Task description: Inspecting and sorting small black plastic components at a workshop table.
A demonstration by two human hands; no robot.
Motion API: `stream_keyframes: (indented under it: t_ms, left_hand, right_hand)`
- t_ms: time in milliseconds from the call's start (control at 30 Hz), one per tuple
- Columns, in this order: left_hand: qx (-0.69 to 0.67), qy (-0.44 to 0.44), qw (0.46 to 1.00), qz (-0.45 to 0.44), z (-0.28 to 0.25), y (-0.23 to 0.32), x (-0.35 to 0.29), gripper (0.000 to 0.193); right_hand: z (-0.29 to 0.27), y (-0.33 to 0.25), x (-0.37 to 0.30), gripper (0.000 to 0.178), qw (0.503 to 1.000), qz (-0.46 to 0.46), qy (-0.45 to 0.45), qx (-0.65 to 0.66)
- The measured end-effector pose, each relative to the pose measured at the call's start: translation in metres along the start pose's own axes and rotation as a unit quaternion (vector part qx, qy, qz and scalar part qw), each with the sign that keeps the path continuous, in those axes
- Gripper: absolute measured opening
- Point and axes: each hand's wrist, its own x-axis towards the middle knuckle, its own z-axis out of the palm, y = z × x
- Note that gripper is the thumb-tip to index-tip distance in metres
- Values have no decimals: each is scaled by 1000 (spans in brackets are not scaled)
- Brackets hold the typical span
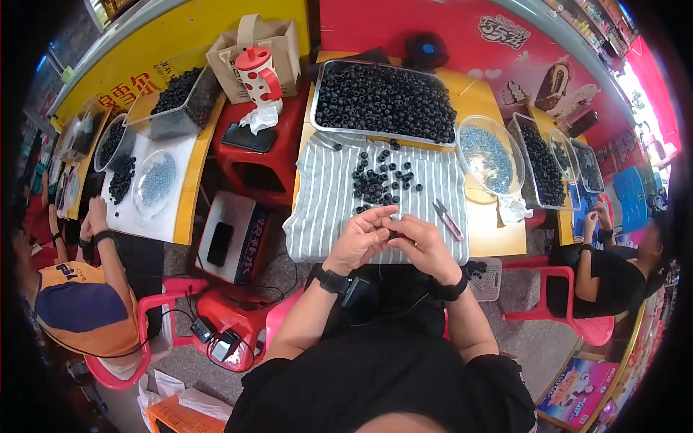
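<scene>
Beyond left hand [357,238] and right hand [426,247], fingertips pinched, contents unclear, lay loose round black beads [372,189], left nearer.

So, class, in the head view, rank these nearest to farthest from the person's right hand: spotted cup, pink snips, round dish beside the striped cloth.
1. Pink snips: right side, on the striped cloth.
2. Round dish: ahead, right.
3. Spotted cup: far left.

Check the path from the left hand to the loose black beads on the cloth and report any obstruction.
Nothing visible obstructs it: the loose black beads lie just beyond the left hand, on the striped cloth. The small snips lie off to the right.
</scene>
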Motion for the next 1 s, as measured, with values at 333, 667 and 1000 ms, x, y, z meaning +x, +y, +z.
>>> stream_keyframes:
  t_ms: [333, 667, 1000]
  left_hand:
    - [-7, -1, 1000, -21, 2, 1, 0, 44]
    - [41, -21, 998, -33, -1, 6, -5, 43]
    - [-18, -21, 1000, 1, 5, 3, 5, 41]
  right_hand:
    - [7, 5, -2, 36, 995, -65, 15, -76]
    - [11, 5, -3, 28, 992, -81, 18, -95]
    - [-26, 12, -17, 20, 995, 52, 84, -34]
